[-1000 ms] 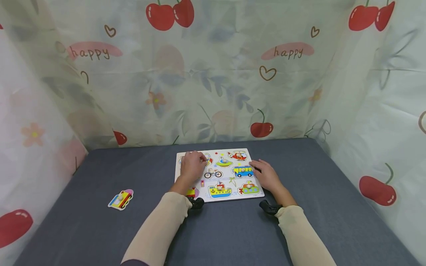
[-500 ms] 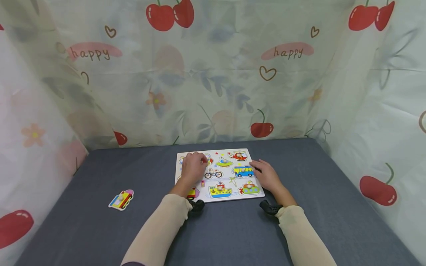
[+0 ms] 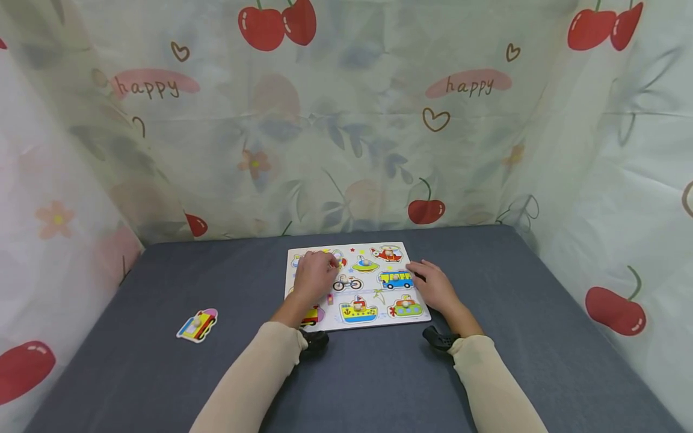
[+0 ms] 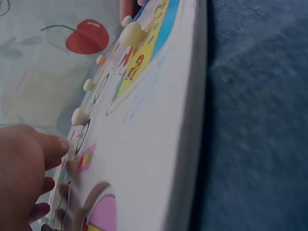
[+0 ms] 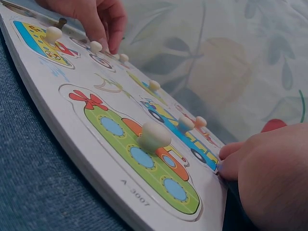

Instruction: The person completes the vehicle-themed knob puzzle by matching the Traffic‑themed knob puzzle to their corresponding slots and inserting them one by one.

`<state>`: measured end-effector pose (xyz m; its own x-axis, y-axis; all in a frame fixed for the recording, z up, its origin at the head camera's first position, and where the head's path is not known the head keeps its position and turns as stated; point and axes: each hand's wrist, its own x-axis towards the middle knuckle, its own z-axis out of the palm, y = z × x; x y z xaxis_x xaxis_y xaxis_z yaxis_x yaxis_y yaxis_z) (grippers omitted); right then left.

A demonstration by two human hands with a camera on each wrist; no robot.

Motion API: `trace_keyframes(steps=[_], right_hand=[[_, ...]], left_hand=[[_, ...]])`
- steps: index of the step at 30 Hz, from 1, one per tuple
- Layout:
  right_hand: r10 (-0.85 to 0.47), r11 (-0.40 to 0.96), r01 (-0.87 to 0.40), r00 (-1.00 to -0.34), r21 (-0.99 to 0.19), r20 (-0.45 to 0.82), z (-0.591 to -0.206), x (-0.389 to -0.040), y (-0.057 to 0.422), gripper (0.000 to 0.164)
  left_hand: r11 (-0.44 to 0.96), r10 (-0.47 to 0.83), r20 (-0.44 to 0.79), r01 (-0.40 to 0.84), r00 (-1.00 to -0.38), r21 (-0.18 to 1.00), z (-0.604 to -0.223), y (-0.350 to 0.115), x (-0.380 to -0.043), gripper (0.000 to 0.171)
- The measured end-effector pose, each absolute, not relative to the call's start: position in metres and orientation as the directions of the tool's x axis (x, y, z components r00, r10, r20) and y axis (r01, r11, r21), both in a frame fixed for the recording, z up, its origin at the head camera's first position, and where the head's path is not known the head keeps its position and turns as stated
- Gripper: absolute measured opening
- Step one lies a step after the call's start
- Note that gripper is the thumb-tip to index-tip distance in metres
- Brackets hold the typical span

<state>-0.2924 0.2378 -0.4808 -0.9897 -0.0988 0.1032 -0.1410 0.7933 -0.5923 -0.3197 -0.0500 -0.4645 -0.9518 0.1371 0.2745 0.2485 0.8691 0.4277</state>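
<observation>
A white wooden knob-puzzle board [image 3: 331,323] with vehicle pictures lies on the table. My left hand [image 3: 314,275] reaches over its left half, fingers bent downward. Its fingertips are near the bicycle piece [image 3: 347,282] and a partly covered piece [image 3: 339,258] behind. In the right wrist view the left hand's thumb and fingers [image 5: 117,29] come down beside the knobs; whether they hold one is hidden. My right hand [image 3: 433,284] rests at the board's right edge beside the blue bus piece [image 3: 395,279], fingertips touching the edge. A loose train piece [image 3: 197,325] lies left of the board.
Other pieces with knobs sit in the board: a ship [image 3: 358,310], a submarine [image 3: 405,306], a flying saucer [image 3: 365,263] and a helicopter [image 3: 387,253]. A printed curtain [image 3: 346,150] stands behind and beside the dark grey table [image 3: 135,373].
My left hand and forearm have drawn back slightly toward me, showing a little more of the board's top edge. The right hand and loose train piece have stayed put.
</observation>
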Motion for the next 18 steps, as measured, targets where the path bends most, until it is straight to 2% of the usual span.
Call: trace_keyframes(steps=[12,18], right_hand=[[-0.115,0.794,-0.166,-0.986,-0.585,0.123,-0.479,-0.292,0.238,0.040],[-0.109,0.792,-0.157,-0.987,-0.590,0.117,-0.479,-0.292,0.238,0.041]], left_hand=[[0.813,0.160,0.358,0.328,-0.920,0.481,-0.463,-0.074,-0.300,0.004],[0.793,0.141,0.354,0.319,-0.925,0.519,-0.462,-0.082,-0.290,0.004]])
